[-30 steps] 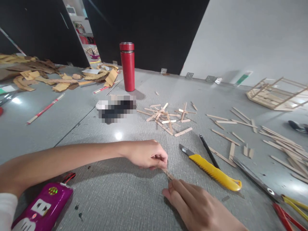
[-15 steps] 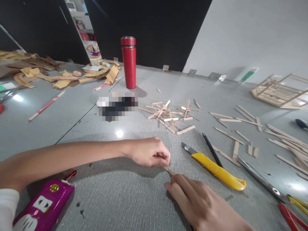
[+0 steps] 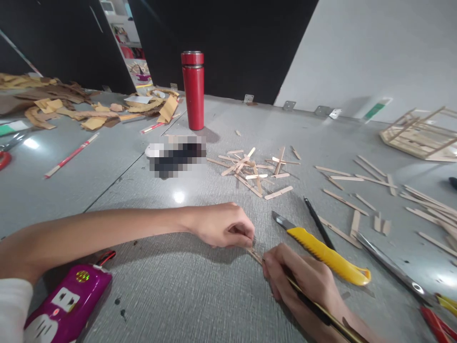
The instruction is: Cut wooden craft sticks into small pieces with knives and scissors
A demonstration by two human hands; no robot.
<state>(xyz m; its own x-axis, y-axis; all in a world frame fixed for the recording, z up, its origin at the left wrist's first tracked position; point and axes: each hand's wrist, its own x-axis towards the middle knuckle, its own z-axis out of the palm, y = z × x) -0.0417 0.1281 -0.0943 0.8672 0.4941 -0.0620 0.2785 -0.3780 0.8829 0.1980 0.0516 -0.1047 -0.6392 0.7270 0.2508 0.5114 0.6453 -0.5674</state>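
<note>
My left hand [image 3: 223, 225] is closed in a pinch on one end of a thin wooden stick [image 3: 255, 255] that lies on the grey table [image 3: 185, 295]. My right hand [image 3: 303, 281] is closed around a thin dark pencil-like tool [image 3: 321, 312], whose tip meets the stick just right of my left fingers. A yellow utility knife [image 3: 323, 255] lies right behind my right hand, blade out. A black pen [image 3: 319, 223] lies beside the knife.
A heap of craft sticks [image 3: 255, 171] lies behind, with more sticks [image 3: 360, 195] strewn to the right. A red flask [image 3: 193, 90] stands at the back. A purple power strip [image 3: 67, 307] sits at the lower left. A metal ruler [image 3: 389, 267], red-handled pliers [image 3: 437, 321], a stick frame [image 3: 417, 136] and cardboard scraps [image 3: 71, 107] surround the area.
My right hand has gone from lying by the stick to gripping a thin dark tool with its tip at the stick. My left hand has kept its pinch.
</note>
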